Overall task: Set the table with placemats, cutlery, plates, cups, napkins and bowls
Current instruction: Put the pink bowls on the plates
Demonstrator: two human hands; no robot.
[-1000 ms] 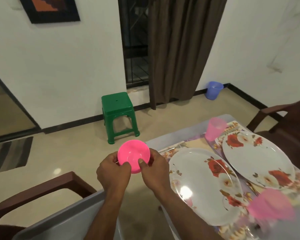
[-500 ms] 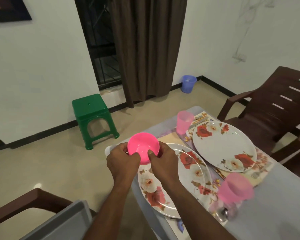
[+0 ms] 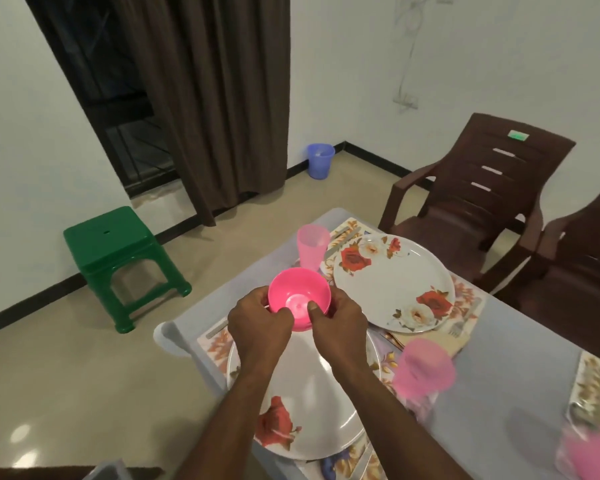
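Observation:
I hold a pink plastic bowl upright with both hands above the far edge of the near floral plate. My left hand grips its left side and my right hand grips its right side, thumb over the rim. A second floral plate lies farther back on a floral placemat. A pale pink cup stands behind the bowl. Another pink cup, blurred, stands right of the near plate. Cutlery lies beside the far plate.
The grey table runs to the right, with another placemat and a blurred pink cup at the right edge. Brown plastic chairs stand beyond it. A green stool and a blue bin sit on the floor.
The view has swung right and down over the table. The bowl, still held in both hands, has come in from beyond the table's edge to above the near plate's far edge.

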